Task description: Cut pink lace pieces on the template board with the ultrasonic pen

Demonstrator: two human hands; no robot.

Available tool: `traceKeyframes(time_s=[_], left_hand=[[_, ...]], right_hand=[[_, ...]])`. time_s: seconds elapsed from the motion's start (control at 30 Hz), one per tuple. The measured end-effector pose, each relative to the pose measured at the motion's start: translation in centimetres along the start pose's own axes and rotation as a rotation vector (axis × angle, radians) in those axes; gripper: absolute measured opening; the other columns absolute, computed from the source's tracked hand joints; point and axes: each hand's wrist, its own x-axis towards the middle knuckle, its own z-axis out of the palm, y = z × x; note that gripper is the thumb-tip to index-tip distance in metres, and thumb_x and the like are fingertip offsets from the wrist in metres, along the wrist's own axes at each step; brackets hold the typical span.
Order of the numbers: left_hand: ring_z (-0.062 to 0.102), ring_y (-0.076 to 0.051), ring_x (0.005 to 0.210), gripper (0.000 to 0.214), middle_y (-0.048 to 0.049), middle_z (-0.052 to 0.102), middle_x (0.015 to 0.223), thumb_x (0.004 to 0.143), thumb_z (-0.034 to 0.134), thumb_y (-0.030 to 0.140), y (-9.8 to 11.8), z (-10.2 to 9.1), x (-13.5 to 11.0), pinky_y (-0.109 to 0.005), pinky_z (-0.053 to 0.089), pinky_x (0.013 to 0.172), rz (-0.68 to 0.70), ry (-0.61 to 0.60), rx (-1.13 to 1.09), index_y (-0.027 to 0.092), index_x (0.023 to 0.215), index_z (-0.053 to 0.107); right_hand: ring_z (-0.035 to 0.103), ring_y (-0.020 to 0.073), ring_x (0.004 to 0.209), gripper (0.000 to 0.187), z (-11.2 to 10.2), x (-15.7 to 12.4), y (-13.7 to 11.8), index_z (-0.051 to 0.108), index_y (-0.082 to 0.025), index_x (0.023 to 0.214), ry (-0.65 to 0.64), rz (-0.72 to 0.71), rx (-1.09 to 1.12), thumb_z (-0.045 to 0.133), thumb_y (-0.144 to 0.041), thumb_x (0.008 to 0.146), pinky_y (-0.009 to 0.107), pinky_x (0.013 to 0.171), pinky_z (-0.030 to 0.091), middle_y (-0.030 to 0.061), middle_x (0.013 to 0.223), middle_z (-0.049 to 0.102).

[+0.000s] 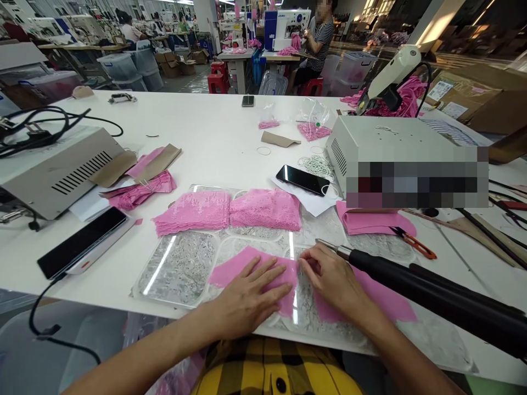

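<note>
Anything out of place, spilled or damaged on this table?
Nothing damaged or spilled. Only loose white rings lie scattered beside the phone, and the black tool lies across the pink fabric by the right hand.

This is a big sewing factory, a place where clothes are made. Far back stand rows of sewing machines (288, 24), and a person in a striped top (323, 38) sits at one on a red stool (315, 85). Pink lace pieces (228, 211) and a flat pink cloth piece (234, 269) lie on the long white desk (206, 126). A pile of pink cloth (407, 90) is heaped at the side. Clear plastic bins (119, 66) and cardboard boxes (173, 63) stand on the floor, and a grey machine box (382, 142) sits on the desk
</note>
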Motion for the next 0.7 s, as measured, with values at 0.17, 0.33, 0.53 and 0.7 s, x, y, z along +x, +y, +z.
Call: traceKeyframes(time_s=[0.17,0.33,0.53,0.7], left_hand=[[0.029,-0.034,0.147,0.043,-0.0137,0.044,0.151,0.099,0.051,0.028,-0.2,0.4,-0.1,-0.059,0.028,0.117,-0.001,-0.005,0.016,0.021,0.141,0.050],[0.024,-0.036,0.148,0.042,-0.0123,0.044,0.151,0.097,0.054,0.028,-0.1,0.4,-0.1,-0.060,0.029,0.116,-0.020,-0.011,0.009,0.022,0.138,0.053],[0.029,-0.037,0.146,0.045,-0.0136,0.043,0.152,0.097,0.055,0.029,0.0,0.4,0.0,-0.061,0.032,0.114,-0.016,-0.038,0.025,0.023,0.142,0.050],[0.033,-0.033,0.145,0.043,-0.0125,0.041,0.154,0.099,0.053,0.030,-0.1,-0.2,0.3,-0.057,0.030,0.117,-0.014,-0.093,0.047,0.020,0.140,0.052]], right_hand=[[0.058,0.0143,0.062,0.011,0.4,0.0,-0.4,0.058,-0.020,0.076,-0.020,0.003,-0.024,0.055,-0.019,0.086,0.027,0.056,0.041,0.0010,0.076,0.061],[0.059,0.0146,0.062,0.013,0.3,0.0,0.0,0.057,-0.020,0.075,0.034,0.002,-0.021,0.051,-0.016,0.086,0.028,0.057,0.044,0.0017,0.075,0.060],[0.061,0.0152,0.062,0.008,0.5,0.0,-0.4,0.059,-0.021,0.081,0.008,0.026,-0.054,0.053,-0.020,0.085,0.027,0.054,0.044,0.0021,0.080,0.064],[0.062,0.0149,0.062,0.012,-0.5,-1.2,-0.7,0.059,-0.021,0.081,0.042,0.043,0.032,0.049,-0.022,0.087,0.026,0.055,0.048,0.0031,0.080,0.065]])
